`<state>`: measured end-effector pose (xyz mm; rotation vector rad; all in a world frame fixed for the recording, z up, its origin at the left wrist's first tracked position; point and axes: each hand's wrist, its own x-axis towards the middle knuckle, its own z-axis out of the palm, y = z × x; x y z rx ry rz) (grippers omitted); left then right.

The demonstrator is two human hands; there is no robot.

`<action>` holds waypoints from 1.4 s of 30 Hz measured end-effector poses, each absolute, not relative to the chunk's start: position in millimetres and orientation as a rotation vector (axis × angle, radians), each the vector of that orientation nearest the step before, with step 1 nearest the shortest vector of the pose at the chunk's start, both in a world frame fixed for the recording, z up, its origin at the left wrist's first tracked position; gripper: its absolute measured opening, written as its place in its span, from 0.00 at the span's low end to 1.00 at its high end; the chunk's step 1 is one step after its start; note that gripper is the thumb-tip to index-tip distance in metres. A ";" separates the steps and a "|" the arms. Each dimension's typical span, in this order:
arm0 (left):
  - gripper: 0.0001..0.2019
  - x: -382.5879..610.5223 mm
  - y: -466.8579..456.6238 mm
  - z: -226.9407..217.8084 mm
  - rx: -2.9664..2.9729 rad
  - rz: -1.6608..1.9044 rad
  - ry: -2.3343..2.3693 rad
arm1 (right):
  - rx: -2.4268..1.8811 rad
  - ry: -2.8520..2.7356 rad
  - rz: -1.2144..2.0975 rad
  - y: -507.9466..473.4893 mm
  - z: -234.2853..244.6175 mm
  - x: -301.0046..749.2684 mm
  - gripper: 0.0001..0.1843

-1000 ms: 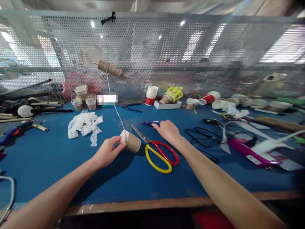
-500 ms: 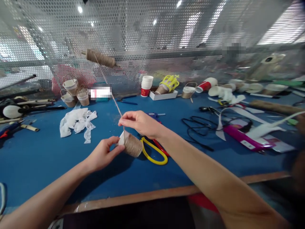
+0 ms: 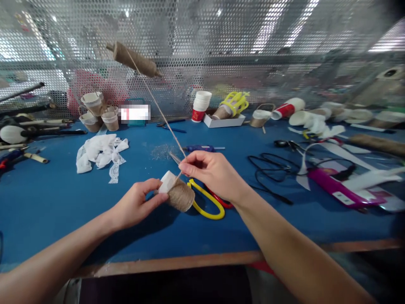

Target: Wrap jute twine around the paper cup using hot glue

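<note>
My left hand (image 3: 139, 200) grips a small paper cup (image 3: 181, 196) by its bare white end, thumb and fingers closed on it. Brown twine is wound around most of the cup, which lies tilted above the table. Between the thumb and fingers of my right hand (image 3: 209, 171) is the twine (image 3: 163, 113), pinched just above the cup. It runs taut up to a spool of twine (image 3: 135, 61) on a rod in front of the mesh. Scissors (image 3: 207, 204) with yellow and red handles lie behind the cup, partly hidden by my right hand.
On the blue table (image 3: 126, 236) lies white lace (image 3: 99, 154) to the left. Twine-covered cups (image 3: 101, 112) and stacked paper cups (image 3: 201, 105) stand near the mesh. A purple glue gun (image 3: 340, 188) and black cord (image 3: 268, 169) are on the right. A blue screwdriver-like tool (image 3: 199, 148) lies beyond my right hand.
My right hand has moved right with the twine, from the cup's white end toward its wound part. My left hand still holds the cup. The view has shifted slightly.
</note>
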<state>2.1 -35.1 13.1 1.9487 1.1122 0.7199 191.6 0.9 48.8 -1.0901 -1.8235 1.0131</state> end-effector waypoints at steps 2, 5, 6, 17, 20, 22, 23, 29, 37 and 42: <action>0.11 1.3 -35.6 12.9 1.958 0.730 1.091 | -1.100 -1.812 0.992 3.8 42.5 192.8 0.08; 0.10 0.3 -35.8 11.9 1.942 0.713 1.061 | -1.093 -1.821 0.986 4.4 37.0 195.1 0.08; 0.10 0.2 -35.7 11.6 1.936 0.705 1.055 | -1.090 -1.825 0.984 4.2 36.3 195.5 0.08; 0.09 -0.7 -37.8 14.8 1.960 0.693 0.970 | -1.083 -1.865 0.947 3.7 31.4 194.1 0.08; 0.08 -1.2 -37.4 14.6 1.971 0.700 0.951 | -1.074 -1.870 0.960 4.5 28.2 194.2 0.09; 0.08 -1.0 -37.0 14.7 1.988 0.714 0.940 | -1.071 -1.878 0.977 4.2 26.7 193.8 0.09; 0.08 -0.8 -36.9 14.9 1.999 0.720 0.933 | -1.069 -1.882 0.986 3.8 26.2 193.4 0.09; 0.07 -0.4 -37.0 16.8 2.094 0.760 0.896 | -1.098 -1.906 0.936 -3.1 23.1 187.7 0.09; 0.06 -0.5 -35.8 14.9 2.119 0.760 0.864 | -1.180 -1.999 0.815 -8.8 21.5 185.5 0.09; 0.08 1.5 -38.1 16.7 1.929 0.673 0.981 | -1.224 -2.037 0.649 -10.0 19.7 183.0 0.08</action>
